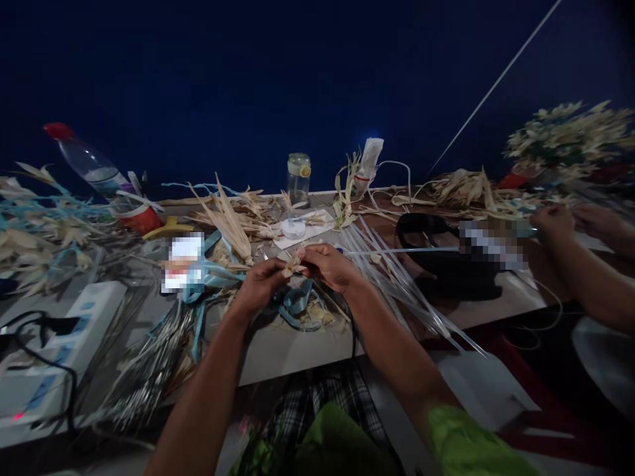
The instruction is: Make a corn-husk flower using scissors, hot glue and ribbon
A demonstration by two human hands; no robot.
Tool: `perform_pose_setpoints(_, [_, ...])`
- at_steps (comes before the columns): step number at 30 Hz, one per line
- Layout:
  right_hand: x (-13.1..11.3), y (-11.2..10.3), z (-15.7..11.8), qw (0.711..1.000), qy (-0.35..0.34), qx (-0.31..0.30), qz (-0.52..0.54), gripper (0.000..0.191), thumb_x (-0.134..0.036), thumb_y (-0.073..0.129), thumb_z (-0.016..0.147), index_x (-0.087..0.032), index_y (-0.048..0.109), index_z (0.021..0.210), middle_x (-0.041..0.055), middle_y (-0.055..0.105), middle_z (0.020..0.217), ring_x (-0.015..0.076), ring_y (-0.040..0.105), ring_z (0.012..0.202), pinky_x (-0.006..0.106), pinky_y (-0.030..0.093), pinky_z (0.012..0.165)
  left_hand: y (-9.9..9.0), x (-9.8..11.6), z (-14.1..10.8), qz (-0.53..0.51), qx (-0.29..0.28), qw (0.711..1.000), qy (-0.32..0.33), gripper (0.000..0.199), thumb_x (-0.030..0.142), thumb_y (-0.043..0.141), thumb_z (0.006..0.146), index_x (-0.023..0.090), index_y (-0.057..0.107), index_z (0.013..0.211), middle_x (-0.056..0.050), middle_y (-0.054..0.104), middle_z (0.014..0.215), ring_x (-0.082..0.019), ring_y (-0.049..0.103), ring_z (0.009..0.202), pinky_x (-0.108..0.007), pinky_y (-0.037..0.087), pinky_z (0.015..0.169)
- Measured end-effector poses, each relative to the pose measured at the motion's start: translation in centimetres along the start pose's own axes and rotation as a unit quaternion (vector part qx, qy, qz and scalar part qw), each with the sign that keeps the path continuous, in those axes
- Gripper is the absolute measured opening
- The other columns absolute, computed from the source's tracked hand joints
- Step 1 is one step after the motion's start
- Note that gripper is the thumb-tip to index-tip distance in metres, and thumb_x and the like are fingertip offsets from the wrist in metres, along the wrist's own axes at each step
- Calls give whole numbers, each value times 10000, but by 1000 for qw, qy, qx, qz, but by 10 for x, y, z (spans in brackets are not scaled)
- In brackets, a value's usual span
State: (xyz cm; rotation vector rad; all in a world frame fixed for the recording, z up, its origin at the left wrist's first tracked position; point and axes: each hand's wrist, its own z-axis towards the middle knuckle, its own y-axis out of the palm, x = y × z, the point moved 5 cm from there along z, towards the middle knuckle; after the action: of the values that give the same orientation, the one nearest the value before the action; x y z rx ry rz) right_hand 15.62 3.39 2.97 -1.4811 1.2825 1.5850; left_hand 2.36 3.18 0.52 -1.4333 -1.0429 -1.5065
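Left hand (264,281) and right hand (327,264): fingers pinched together on one small pale husk piece (294,264), apparently to steady it from both sides. Husk piece: raised above the desk's (278,354) near edge, blue ribbon (297,303) coiled beneath.

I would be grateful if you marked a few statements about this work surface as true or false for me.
1. The left hand and the right hand meet at a small piece of dried plant material. True.
2. The large bottle on the left has a blue cap. False: its cap is red.
3. Light blue ribbon lies curled just on the near side of the meeting hands. True.
4. The white power strip is at the far right. False: it is at the left edge.
5. Long clear strips lie to the right of the hands. True.
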Motion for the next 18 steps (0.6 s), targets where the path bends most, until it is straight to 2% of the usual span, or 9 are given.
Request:
perform_pose_setpoints(4, [5, -2, 2, 1000, 10, 3, 15, 338, -450, 623, 691, -118, 586, 641, -35, 490, 498, 40, 402, 453, 166, 310, 457, -1, -2, 1, -23, 5, 1000, -3, 211, 335, 671, 656, 145, 587, 690, 33, 498, 542, -51, 392, 459, -193, 299, 457])
perform_pose_setpoints(9, [5, 0, 6, 996, -15, 8, 87, 384, -509, 559, 718, -128, 570, 669, -11, 551, 518, 29, 337, 381, 177, 234, 397, -6, -4, 2, -33, 26, 999, 19, 232, 360, 647, 683, 143, 566, 679, 34, 485, 539, -54, 383, 465, -194, 303, 462])
perform_pose_setpoints(13, [8, 4, 8, 995, -42, 31, 89, 258, -363, 675, 633, -136, 571, 694, -37, 525, 532, 26, 352, 420, 171, 204, 410, -8, -4, 2, -39, 41, 998, 26, 228, 355, 648, 684, 141, 571, 685, 35, 489, 540, -52, 386, 469, -185, 297, 459])
perform_pose_setpoints(18, [15, 8, 13, 993, -94, 58, 47, 251, -284, 735, 552, -148, 572, 686, -51, 522, 590, 34, 365, 482, 180, 263, 462, -10, -5, 3, -39, 44, 998, 34, 218, 354, 638, 699, 143, 587, 717, 33, 501, 536, -50, 386, 455, -184, 296, 453])
